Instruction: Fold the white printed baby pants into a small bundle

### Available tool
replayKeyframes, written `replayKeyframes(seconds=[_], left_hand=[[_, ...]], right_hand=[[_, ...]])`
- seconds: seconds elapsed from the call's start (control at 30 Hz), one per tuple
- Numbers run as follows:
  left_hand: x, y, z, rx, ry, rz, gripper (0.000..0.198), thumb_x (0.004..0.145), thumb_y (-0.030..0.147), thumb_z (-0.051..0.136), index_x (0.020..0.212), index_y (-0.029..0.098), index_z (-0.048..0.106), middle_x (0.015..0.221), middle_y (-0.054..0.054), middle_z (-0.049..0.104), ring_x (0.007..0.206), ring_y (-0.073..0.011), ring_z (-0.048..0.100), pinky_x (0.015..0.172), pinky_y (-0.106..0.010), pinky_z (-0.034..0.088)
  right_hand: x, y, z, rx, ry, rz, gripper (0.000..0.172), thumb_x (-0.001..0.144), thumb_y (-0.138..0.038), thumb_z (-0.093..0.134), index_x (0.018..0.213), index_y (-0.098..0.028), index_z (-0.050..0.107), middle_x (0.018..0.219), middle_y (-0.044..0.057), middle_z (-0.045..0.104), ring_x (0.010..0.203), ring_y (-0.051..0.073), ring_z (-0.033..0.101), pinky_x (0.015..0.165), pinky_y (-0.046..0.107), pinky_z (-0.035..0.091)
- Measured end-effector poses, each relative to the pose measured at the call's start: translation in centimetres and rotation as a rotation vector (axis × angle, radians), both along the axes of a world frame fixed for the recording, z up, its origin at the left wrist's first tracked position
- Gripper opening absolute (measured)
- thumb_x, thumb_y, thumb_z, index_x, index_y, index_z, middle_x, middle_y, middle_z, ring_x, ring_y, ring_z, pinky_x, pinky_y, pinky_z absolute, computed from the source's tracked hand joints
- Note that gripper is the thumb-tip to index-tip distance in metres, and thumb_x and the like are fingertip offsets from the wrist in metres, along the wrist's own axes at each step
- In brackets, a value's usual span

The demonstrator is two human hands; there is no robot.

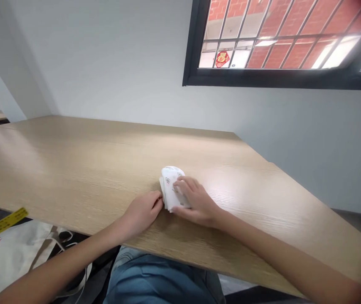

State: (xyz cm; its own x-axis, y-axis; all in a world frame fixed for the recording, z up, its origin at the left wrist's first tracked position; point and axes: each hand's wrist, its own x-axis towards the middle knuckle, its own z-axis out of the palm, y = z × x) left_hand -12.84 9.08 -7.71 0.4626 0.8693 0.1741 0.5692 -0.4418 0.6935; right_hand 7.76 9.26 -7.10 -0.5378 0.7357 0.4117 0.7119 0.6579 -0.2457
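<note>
A small folded white cloth (169,185) with little printed drawings lies on the table near its front edge, several layers showing along its left side. Over its right part rests my right hand (196,200), fingers bent across the top and thumb at the near edge, gripping it. My left hand (145,209) is closed beside the left edge, its fingertips curled in and touching the folds. Whether a layer is pinched between those fingers is hidden.
The wooden table (82,164) reaches back to a pale wall. A barred window (281,78) is at the upper right. Below the table's front left edge are a white bag (12,253) with red marks and a yellow strip (4,223). Blue clothing (158,278) covers my lap.
</note>
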Motion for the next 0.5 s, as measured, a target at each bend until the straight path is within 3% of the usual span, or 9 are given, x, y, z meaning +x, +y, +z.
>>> replayKeyframes(seconds=[0.07, 0.23, 0.33, 0.43, 0.5], left_hand=[[0.6, 0.0, 0.0, 0.016, 0.036, -0.011, 0.02, 0.086, 0.026, 0.035, 0.078, 0.02, 0.053, 0.082, -0.006, 0.061, 0.073, -0.0205, 0.055, 0.065, -0.029, 0.037], [2.5, -0.9, -0.3, 0.008, 0.155, 0.004, 0.019, 0.086, 0.019, 0.03, 0.084, 0.017, 0.048, 0.077, -0.013, 0.061, 0.066, -0.0238, 0.057, 0.058, -0.031, 0.034], [4.0, -2.2, -0.1, 0.001, 0.19, -0.035, 0.02, 0.084, 0.015, 0.029, 0.09, 0.014, 0.048, 0.08, -0.017, 0.062, 0.067, -0.0257, 0.058, 0.056, -0.033, 0.033], [5.8, -3.9, -0.4, 0.006, 0.187, -0.157, 0.02, 0.083, 0.016, 0.033, 0.092, 0.014, 0.05, 0.079, -0.016, 0.062, 0.064, -0.0244, 0.057, 0.052, -0.033, 0.033], [7.8, -5.4, -1.6, 0.005, 0.133, -0.296, 0.022, 0.081, 0.019, 0.037, 0.099, 0.015, 0.05, 0.079, -0.015, 0.061, 0.06, -0.023, 0.055, 0.048, -0.033, 0.031]], right_hand=[[-0.8, -1.1, 0.2, 0.017, -0.158, -0.021, 0.055, 0.073, -0.045, 0.06, 0.115, -0.015, 0.043, 0.117, 0.016, 0.047, 0.109, 0.031, 0.039, 0.087, 0.045, 0.037], [-1.8, -2.0, 0.6, 0.06, -0.42, -0.113, 0.029, 0.076, -0.023, 0.053, 0.101, -0.01, 0.051, 0.098, 0.015, 0.055, 0.085, 0.027, 0.051, 0.069, 0.038, 0.046], [-1.4, -3.6, 0.8, 0.113, -0.537, -0.2, 0.03, 0.07, -0.019, 0.055, 0.098, -0.01, 0.055, 0.089, 0.015, 0.058, 0.075, 0.028, 0.054, 0.057, 0.037, 0.047], [0.7, -7.0, 0.0, 0.148, -0.484, -0.293, 0.029, 0.066, -0.017, 0.053, 0.095, -0.014, 0.057, 0.08, 0.013, 0.06, 0.068, 0.027, 0.056, 0.051, 0.036, 0.048], [3.3, -10.3, -1.5, 0.13, -0.343, -0.361, 0.033, 0.064, -0.019, 0.052, 0.097, -0.02, 0.057, 0.08, 0.013, 0.062, 0.067, 0.027, 0.058, 0.052, 0.038, 0.05]])
